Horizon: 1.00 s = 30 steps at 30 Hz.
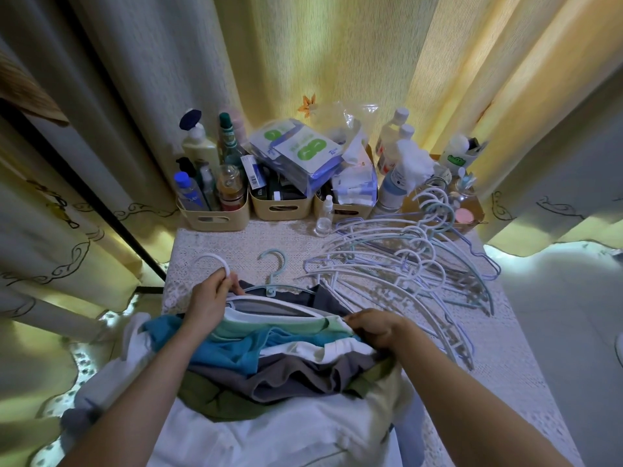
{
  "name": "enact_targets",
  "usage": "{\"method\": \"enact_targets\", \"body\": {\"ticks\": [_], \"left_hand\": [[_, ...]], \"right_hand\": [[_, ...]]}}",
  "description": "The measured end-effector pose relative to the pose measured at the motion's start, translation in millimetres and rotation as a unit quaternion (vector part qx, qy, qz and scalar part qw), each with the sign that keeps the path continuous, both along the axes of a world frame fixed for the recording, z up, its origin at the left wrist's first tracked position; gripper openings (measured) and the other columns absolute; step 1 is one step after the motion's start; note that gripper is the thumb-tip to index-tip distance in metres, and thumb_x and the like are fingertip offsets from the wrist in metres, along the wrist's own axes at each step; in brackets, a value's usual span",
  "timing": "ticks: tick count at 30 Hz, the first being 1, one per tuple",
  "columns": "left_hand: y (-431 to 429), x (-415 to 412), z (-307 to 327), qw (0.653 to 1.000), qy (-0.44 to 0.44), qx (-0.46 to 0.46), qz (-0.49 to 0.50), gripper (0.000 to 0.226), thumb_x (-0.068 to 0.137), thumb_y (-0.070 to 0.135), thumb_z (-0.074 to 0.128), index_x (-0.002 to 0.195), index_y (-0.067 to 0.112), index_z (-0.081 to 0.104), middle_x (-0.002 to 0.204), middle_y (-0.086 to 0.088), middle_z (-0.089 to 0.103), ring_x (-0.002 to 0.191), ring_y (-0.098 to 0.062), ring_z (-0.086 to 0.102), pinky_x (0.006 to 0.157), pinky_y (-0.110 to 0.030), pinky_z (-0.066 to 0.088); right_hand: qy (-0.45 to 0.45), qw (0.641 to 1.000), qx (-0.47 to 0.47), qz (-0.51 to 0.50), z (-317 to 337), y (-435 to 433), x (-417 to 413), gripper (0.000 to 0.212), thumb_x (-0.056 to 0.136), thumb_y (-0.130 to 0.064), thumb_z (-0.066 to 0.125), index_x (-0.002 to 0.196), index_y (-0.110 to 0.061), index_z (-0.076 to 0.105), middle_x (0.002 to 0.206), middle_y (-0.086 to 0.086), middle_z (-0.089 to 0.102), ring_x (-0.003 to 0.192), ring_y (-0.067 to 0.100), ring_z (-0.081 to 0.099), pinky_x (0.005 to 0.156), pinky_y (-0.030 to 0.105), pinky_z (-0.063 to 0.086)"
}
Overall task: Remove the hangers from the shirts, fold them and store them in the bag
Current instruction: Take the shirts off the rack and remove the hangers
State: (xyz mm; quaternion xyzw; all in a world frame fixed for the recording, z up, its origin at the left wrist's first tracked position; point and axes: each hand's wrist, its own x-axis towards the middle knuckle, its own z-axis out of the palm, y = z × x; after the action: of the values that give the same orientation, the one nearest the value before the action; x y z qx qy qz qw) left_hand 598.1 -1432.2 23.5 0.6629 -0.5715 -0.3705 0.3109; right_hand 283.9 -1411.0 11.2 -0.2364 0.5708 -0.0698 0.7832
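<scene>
- Left hand [209, 299] is up at the top of the heap, thumb and fingers pinching the base of the hook on the white hanger [269, 303].
- That hanger sits inside the collar of a pale green shirt [269, 326], the top garment on the pile, with its hook pointing away towards the far side of the table.
- Right hand [377, 328] is clenched on the cloth at the hanger's right end, fingers curled down into the pale green shirt's shoulder.
- Under it lies the heap of shirts [286, 372]: teal, white, grey and olive layers, spread over the near edge of the table [236, 241] with its lace cloth.
- Just beyond the hands, a teal hanger [270, 290] lies in a dark grey shirt [323, 296], hook up on the lace.
- To the right, a fanned stack of empty hangers [404, 264] rests on the table, well apart from the left hand.
- At the back, baskets [215, 219] full of bottles and packets stand against the yellow curtain [337, 45].
</scene>
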Motion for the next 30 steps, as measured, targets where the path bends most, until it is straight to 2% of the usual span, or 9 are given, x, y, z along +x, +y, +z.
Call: {"method": "enact_targets", "body": {"ticks": [5, 8, 11, 14, 17, 22, 25, 28, 30], "left_hand": [[-0.8, -1.2, 4.1, 0.997, 0.018, -0.04, 0.056, 0.03, 0.1, 0.018, 0.043, 0.074, 0.017, 0.057, 0.07, 0.008, 0.066, 0.07, -0.002, 0.061, 0.064, -0.02, 0.042], [-7.2, -2.8, 9.9, 1.0, -0.003, 0.002, -0.012, 0.028, 0.099, 0.022, 0.046, 0.074, 0.021, 0.058, 0.072, 0.007, 0.069, 0.073, -0.008, 0.063, 0.066, -0.025, 0.047], [-9.9, -5.8, 14.0, 0.997, -0.037, 0.016, -0.07, 0.027, 0.098, 0.027, 0.049, 0.074, 0.032, 0.061, 0.074, 0.012, 0.07, 0.071, -0.002, 0.064, 0.063, -0.023, 0.049], [-12.7, -22.7, 23.8, 0.995, -0.012, 0.023, -0.101, 0.026, 0.097, 0.028, 0.051, 0.076, 0.039, 0.063, 0.076, 0.021, 0.07, 0.069, -0.003, 0.064, 0.051, -0.016, 0.048], [-15.0, -48.6, 30.3, 0.993, 0.001, 0.02, -0.12, 0.023, 0.096, 0.027, 0.053, 0.079, 0.037, 0.065, 0.072, 0.014, 0.07, 0.067, -0.016, 0.064, 0.047, -0.014, 0.043], [-6.6, -53.8, 30.7, 0.992, 0.058, 0.036, -0.102, 0.015, 0.094, 0.028, 0.055, 0.09, 0.035, 0.069, 0.073, 0.009, 0.073, 0.077, -0.021, 0.067, 0.063, -0.028, 0.053], [-3.4, -36.2, 28.2, 0.985, 0.077, 0.076, -0.135, 0.015, 0.093, 0.022, 0.059, 0.104, 0.03, 0.065, 0.092, 0.004, 0.073, 0.09, -0.017, 0.068, 0.076, -0.034, 0.054], [-0.6, -9.2, 22.4, 0.989, 0.028, 0.096, -0.105, 0.009, 0.092, 0.023, 0.06, 0.098, 0.018, 0.062, 0.086, -0.004, 0.067, 0.082, -0.021, 0.064, 0.066, -0.028, 0.046], [2.3, 4.4, 20.6, 0.992, -0.024, 0.089, -0.088, 0.018, 0.094, 0.027, 0.055, 0.083, 0.016, 0.063, 0.071, -0.006, 0.062, 0.073, -0.023, 0.06, 0.062, -0.031, 0.04]], "right_hand": [[-0.056, 0.998, 0.02, 0.016, -3.9, 6.4, 2.1, 0.038, 0.102, -0.007, 0.03, 0.134, 0.007, 0.042, 0.121, 0.013, 0.059, 0.099, 0.021, 0.059, 0.095, 0.031, 0.045], [-0.048, 0.998, -0.019, 0.033, -3.2, 6.1, 0.3, 0.027, 0.1, -0.007, 0.037, 0.118, 0.004, 0.053, 0.116, 0.016, 0.057, 0.093, 0.022, 0.055, 0.086, 0.027, 0.045], [0.117, 0.985, -0.122, -0.028, 3.8, -0.6, -8.4, 0.016, 0.094, 0.0, 0.049, 0.108, 0.001, 0.058, 0.092, 0.023, 0.056, 0.073, 0.025, 0.048, 0.064, 0.027, 0.036], [0.267, 0.899, -0.342, 0.054, 22.8, -12.9, -2.4, 0.032, 0.09, 0.002, 0.048, 0.119, -0.003, 0.059, 0.122, 0.014, 0.06, 0.11, 0.026, 0.056, 0.089, 0.029, 0.045], [0.174, 0.877, -0.429, 0.128, 46.0, -15.5, 35.6, 0.031, 0.091, -0.011, 0.059, 0.122, -0.012, 0.06, 0.117, 0.005, 0.066, 0.107, 0.015, 0.061, 0.09, 0.014, 0.045], [0.162, 0.832, -0.492, 0.197, 43.7, -19.4, 76.9, 0.026, 0.095, -0.02, 0.056, 0.12, -0.016, 0.063, 0.103, 0.01, 0.069, 0.084, 0.011, 0.056, 0.077, 0.024, 0.043], [0.157, 0.839, -0.494, 0.168, 46.0, -23.5, 83.8, 0.022, 0.096, -0.012, 0.052, 0.108, -0.012, 0.07, 0.083, 0.016, 0.066, 0.071, 0.022, 0.056, 0.066, 0.029, 0.041], [0.12, 0.829, -0.51, 0.196, 55.5, -34.3, 108.0, 0.023, 0.096, -0.011, 0.052, 0.108, -0.012, 0.071, 0.109, 0.009, 0.07, 0.098, 0.017, 0.061, 0.081, 0.023, 0.044], [0.113, 0.827, -0.498, 0.235, 60.9, -43.1, 126.6, 0.022, 0.096, -0.014, 0.051, 0.108, -0.014, 0.07, 0.112, 0.005, 0.068, 0.095, 0.012, 0.057, 0.08, 0.022, 0.04]]}}
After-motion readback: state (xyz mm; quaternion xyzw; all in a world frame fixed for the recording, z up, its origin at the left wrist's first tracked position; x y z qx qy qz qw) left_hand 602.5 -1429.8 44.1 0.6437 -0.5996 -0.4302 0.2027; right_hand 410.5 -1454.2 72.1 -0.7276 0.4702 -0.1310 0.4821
